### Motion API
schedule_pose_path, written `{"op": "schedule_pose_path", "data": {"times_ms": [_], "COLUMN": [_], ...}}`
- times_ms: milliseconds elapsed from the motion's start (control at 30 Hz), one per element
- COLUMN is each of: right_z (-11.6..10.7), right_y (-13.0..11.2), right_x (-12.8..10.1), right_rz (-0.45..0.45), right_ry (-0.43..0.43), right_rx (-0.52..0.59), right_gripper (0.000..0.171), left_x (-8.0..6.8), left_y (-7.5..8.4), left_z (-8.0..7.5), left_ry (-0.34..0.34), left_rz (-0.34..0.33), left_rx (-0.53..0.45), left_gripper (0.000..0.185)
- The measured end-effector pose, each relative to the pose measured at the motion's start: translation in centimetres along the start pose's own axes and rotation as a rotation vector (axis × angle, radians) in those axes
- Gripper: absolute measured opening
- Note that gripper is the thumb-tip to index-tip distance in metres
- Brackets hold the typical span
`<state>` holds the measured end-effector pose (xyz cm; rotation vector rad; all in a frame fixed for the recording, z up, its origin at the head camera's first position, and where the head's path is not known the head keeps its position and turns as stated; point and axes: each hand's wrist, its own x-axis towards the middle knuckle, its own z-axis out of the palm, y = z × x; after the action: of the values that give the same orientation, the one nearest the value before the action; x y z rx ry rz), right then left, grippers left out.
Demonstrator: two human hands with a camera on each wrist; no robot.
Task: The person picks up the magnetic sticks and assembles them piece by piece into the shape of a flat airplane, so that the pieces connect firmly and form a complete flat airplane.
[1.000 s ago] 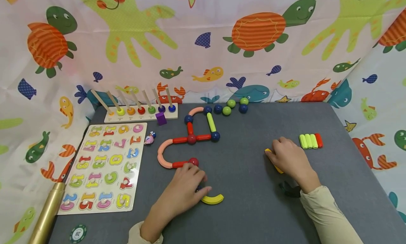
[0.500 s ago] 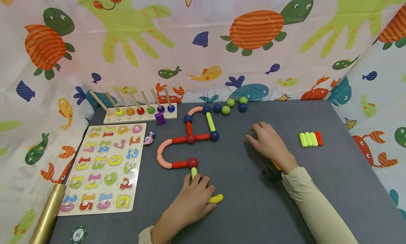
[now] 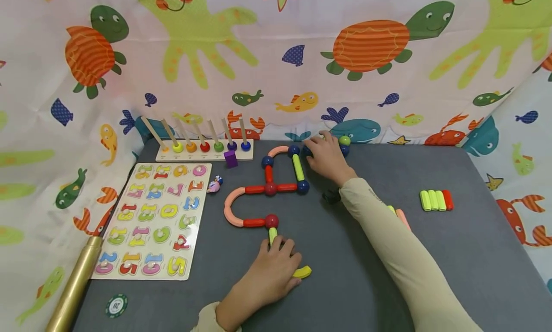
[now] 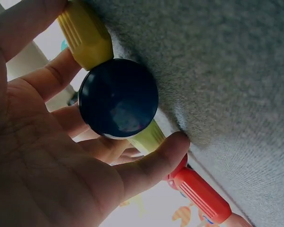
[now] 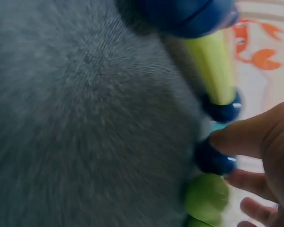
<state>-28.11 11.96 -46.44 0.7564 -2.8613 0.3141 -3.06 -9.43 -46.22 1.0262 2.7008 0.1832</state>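
A chain of magnetic sticks and balls (image 3: 269, 188) lies mid-table on the grey mat (image 3: 345, 255). My left hand (image 3: 276, 267) covers its near end. In the left wrist view the palm cups a dark blue ball (image 4: 118, 97), with thumb and fingers either side of the lime stick (image 4: 149, 137). That stick joins a red ball (image 3: 271, 221), and a yellow curved piece (image 3: 302, 272) sticks out to the right. My right hand (image 3: 325, 152) reaches over loose balls at the back. Its fingers are spread and its thumb touches a blue ball (image 5: 213, 158) beside a green ball (image 5: 206, 196).
A number puzzle board (image 3: 155, 219) fills the left side, with a peg-and-ring toy (image 3: 204, 147) and a purple block (image 3: 231, 158) behind it. Lime and red sticks (image 3: 435, 200) lie at the right. A gold tube (image 3: 73, 289) and a green chip (image 3: 116, 305) sit front left. Patterned cloth walls surround the table.
My right hand left the sticks at the front right and moved back-left to the loose balls. My left hand brought the lime stick up against the red ball and stays there.
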Motion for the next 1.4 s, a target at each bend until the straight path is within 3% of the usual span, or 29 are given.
{"op": "schedule_pose_path", "data": {"times_ms": [100, 233, 367, 500, 567, 767, 933, 1100, 1233, 1300, 1400], "right_z": [0.5, 0.3, -1.5, -3.1, -3.4, -3.7, -3.8, -3.3, -4.2, -5.1, -6.3], "right_y": [0.1, -0.2, -1.7, -3.0, -3.2, -3.6, -5.2, -6.6, -6.2, -5.4, -4.0], "right_x": [0.4, -0.5, -3.0, -6.8, -8.8, -14.5, -17.3, -18.1, -18.8, -19.1, -19.7], "right_rz": [0.020, 0.027, 0.066, 0.115, 0.099, 0.022, -0.022, -0.097, -0.055, -0.010, 0.106], "right_ry": [-0.015, 0.066, 0.078, -0.045, -0.129, -0.385, -0.551, -0.586, -0.518, -0.412, -0.208], "right_rx": [-0.032, -0.013, 0.196, 0.471, 0.571, 0.826, 0.982, 0.951, 0.863, 0.722, 0.390], "right_gripper": [0.040, 0.036, 0.038, 0.037, 0.033, 0.027, 0.025, 0.025, 0.030, 0.028, 0.018], "left_x": [0.2, 0.3, 0.1, 0.0, 0.1, 0.2, 0.3, 0.2, 0.1, 0.1, 0.1], "left_y": [0.0, 0.0, -0.1, 0.1, 0.1, 0.0, 0.0, -0.1, -0.1, 0.0, 0.0], "left_z": [0.0, 0.0, -0.1, -0.1, -0.2, -0.1, -0.1, -0.3, -0.2, -0.1, -0.1], "left_ry": [0.001, 0.003, 0.008, 0.002, -0.005, 0.018, 0.040, 0.035, 0.039, 0.039, 0.029], "left_rz": [0.012, 0.027, 0.017, -0.002, -0.008, -0.021, -0.021, -0.007, 0.012, 0.014, 0.011], "left_rx": [0.003, -0.004, -0.019, -0.008, -0.007, -0.093, -0.096, -0.083, -0.091, -0.096, -0.090], "left_gripper": [0.037, 0.037, 0.038, 0.043, 0.045, 0.040, 0.041, 0.036, 0.030, 0.029, 0.028]}}
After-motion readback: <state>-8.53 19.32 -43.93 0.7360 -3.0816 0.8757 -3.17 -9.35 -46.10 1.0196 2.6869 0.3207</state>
